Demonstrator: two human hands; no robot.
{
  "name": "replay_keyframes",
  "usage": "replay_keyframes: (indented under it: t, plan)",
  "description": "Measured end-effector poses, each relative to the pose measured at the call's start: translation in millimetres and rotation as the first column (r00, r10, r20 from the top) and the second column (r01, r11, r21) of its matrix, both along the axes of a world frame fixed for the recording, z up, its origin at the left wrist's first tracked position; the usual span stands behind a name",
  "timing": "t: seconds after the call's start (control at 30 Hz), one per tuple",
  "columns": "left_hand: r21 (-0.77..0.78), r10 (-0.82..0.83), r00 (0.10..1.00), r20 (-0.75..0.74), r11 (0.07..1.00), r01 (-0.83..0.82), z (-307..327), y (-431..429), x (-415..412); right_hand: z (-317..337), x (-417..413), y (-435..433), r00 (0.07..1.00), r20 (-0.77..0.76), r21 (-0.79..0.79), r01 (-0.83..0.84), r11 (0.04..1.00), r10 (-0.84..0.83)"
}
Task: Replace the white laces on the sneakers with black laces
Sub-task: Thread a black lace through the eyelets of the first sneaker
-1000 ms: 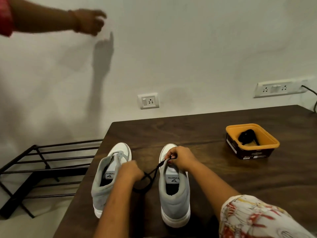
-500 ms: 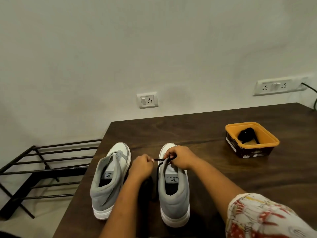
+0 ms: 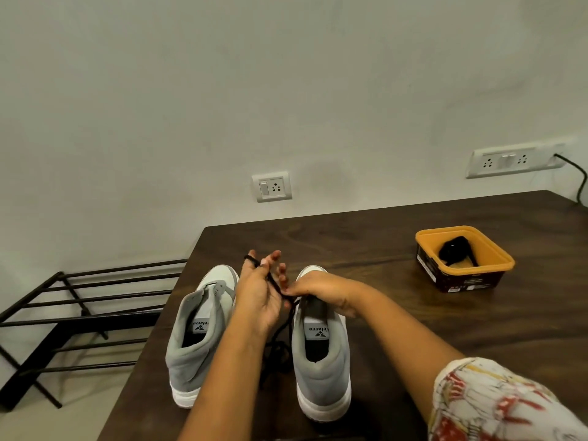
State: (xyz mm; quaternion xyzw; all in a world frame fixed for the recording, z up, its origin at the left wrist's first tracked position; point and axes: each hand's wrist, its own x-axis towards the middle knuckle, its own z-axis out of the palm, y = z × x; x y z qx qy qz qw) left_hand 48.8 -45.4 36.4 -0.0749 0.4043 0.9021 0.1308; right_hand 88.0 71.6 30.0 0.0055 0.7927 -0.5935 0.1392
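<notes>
Dark wood-grain table (image 3: pixel 413 329), faint sheen; sneakers (image 3: pixel 321 367) in soft matt grey cloth; matt black lace (image 3: pixel 274 281); smooth orange plastic tub (image 3: pixel 464 230); black metal rack (image 3: pixel 95 316).

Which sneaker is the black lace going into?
The grey-and-white sneaker on the right, under the right hand; black cord lace runs from it. Left grey sneaker shows none.
</notes>
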Motion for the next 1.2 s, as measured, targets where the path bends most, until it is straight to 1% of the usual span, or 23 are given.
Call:
replay_keyframes:
  t: [0.07,0.13,0.17,0.2,0.23,0.27,0.3,0.33,0.37,0.4,0.47,0.53,0.57,0.6,0.63,0.67,0.7,0.73,0.77,0.83,0.93,1.07,1.2]
  plan:
    - [-0.11,0.071,0.997,-0.001,0.991,-0.071,-5,0,-4,3,4,6,0.999,0.015,-0.028,-0.035,0.999,0.035]
    - [-0.253,0.067,0.998,-0.01,0.965,-0.067,-9,-3,-6,9,7,12,0.999,0.015,-0.094,-0.027,0.995,0.029]
    - [-0.363,0.039,0.999,-0.03,0.931,-0.048,-10,-6,-7,13,8,15,1.0,0.007,-0.14,0.001,0.99,0.0]
    - [-0.521,-0.004,0.998,-0.066,0.853,-0.031,-11,-9,-9,15,9,19,0.999,0.001,-0.181,0.048,0.982,-0.048]
    - [-0.691,-0.052,0.992,-0.112,0.722,-0.041,-12,-13,-10,16,10,23,0.993,0.005,-0.211,0.116,0.971,-0.118]
    - [-0.845,-0.108,0.978,-0.177,0.526,-0.095,-14,-19,-12,17,12,28,0.981,0.009,-0.218,0.19,0.957,-0.193]
    - [-0.936,-0.175,0.961,-0.216,0.317,-0.153,-16,-24,-13,17,13,34,0.966,0.008,-0.211,0.254,0.944,-0.259]
    - [-0.973,-0.232,0.952,-0.198,0.165,-0.162,-18,-28,-14,15,14,40,0.952,0.0,-0.195,0.302,0.933,-0.308]
    - [-0.99,-0.277,0.951,-0.138,0.078,-0.121,-20,-31,-16,13,14,44,0.941,-0.011,-0.179,0.331,0.927,-0.338]
    - [-0.998,-0.312,0.949,-0.052,0.037,-0.042,-23,-32,-17,11,15,46,0.937,-0.03,-0.151,0.34,0.928,-0.348]
    - [-0.993,-0.361,0.925,0.119,-0.067,0.102,-31,-30,-16,6,15,47,0.937,-0.11,-0.002,0.332,0.943,-0.33]
    - [-0.954,-0.362,0.92,0.149,-0.297,0.038,-33,-28,-11,2,13,44,0.937,-0.2,0.174,0.321,0.931,-0.286]
    - [-0.932,-0.371,0.926,0.072,-0.355,-0.07,-31,-27,-8,2,11,42,0.936,-0.22,0.217,0.322,0.922,-0.275]
    - [-0.932,-0.409,0.911,-0.053,-0.308,-0.192,-29,-25,-7,1,10,41,0.934,-0.23,0.233,0.325,0.917,-0.272]
    - [-0.944,-0.467,0.865,-0.183,-0.162,-0.288,-27,-20,-5,0,8,39,0.931,-0.24,0.238,0.329,0.914,-0.273]
    - [-0.946,-0.526,0.799,-0.292,0.039,-0.321,-25,-14,-3,0,7,38,0.931,-0.246,0.247,0.331,0.911,-0.271]
    - [-0.934,-0.567,0.742,-0.358,0.224,-0.28,-22,-6,2,-1,7,36,0.931,-0.248,0.263,0.33,0.906,-0.268]
    - [-0.919,-0.604,0.701,-0.38,0.329,-0.215,-20,1,9,-1,6,35,0.932,-0.25,0.284,0.331,0.9,-0.264]
    - [-0.918,-0.638,0.671,-0.378,0.353,-0.181,-20,7,14,-1,6,33,0.929,-0.253,0.303,0.343,0.889,-0.272]
    - [-0.918,-0.642,0.667,-0.38,0.352,-0.184,-22,14,17,-3,7,34,0.919,-0.237,0.305,0.38,0.873,-0.317]
    - [-0.931,-0.64,0.692,-0.335,0.337,-0.139,-24,14,11,-9,8,35,0.921,-0.137,0.269,0.389,0.881,-0.365]
    - [-0.942,-0.676,0.659,-0.331,0.195,-0.273,-24,13,10,-13,6,33,0.92,-0.067,0.273,0.389,0.88,-0.386]
    - [-0.902,-0.647,0.666,-0.371,0.079,-0.425,-24,14,12,-10,9,32,0.928,-0.048,0.287,0.366,0.885,-0.369]
